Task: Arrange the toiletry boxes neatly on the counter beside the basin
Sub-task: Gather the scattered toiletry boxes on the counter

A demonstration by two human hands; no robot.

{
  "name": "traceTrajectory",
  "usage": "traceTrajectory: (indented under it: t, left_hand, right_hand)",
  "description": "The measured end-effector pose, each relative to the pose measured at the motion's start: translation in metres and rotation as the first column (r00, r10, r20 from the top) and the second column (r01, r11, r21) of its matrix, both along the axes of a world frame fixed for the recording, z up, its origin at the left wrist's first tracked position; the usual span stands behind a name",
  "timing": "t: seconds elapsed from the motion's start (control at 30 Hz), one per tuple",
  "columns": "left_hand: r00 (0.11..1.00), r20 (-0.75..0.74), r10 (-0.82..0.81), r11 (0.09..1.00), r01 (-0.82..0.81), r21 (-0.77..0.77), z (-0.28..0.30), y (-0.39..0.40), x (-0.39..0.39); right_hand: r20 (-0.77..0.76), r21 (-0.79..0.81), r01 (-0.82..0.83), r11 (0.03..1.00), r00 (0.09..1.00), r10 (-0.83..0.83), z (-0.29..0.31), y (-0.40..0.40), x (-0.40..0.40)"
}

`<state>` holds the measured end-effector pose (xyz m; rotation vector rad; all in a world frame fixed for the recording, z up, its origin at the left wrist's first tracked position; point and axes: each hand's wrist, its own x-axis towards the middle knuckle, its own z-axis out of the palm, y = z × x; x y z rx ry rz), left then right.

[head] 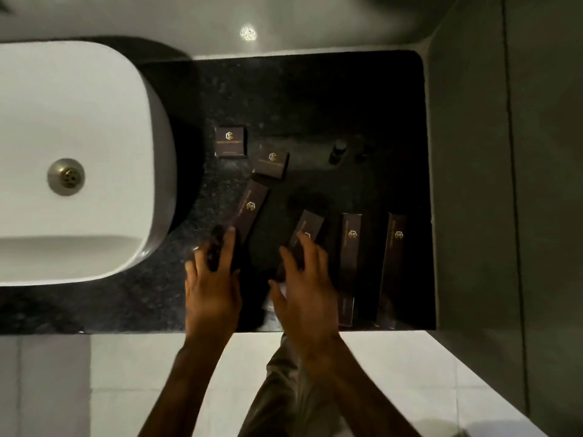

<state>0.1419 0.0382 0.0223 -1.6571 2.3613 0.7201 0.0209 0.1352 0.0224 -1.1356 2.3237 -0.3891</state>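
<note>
Left hand [212, 288]: fingers spread, palm down, fingertips on the near end of a tilted long box [249, 207]; no closed grasp visible. Right hand [304, 291]: also splayed, fingers resting over the near end of a second tilted long box [307, 230], not wrapped round it. Both forearms reach in from the bottom edge, roughly parallel. Two more long boxes [350, 247] [392, 263] lie straight at right. Two small square boxes [229, 141] [271, 164] sit further back on the dark counter [315, 99], right of the white basin [79, 152].
</note>
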Motion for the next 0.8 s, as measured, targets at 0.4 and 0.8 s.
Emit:
traceTrajectory:
  t: [0.4, 0.8]
  left_hand:
    - [0.980, -0.190, 0.052, 0.988, -0.022, 0.155, -0.002, 0.067, 0.024]
    - [0.986, -0.050, -0.161, 0.984, 0.156, -0.085, -0.005, -0.161, -0.098]
  right_hand:
    - [-0.026, -0.017, -0.292, 0.956, 0.956, 0.291, -0.005, 0.045, -0.006]
    - [0.006, -0.165, -0.057, 0.985, 0.998, 0.059, -0.029, -0.138, -0.103]
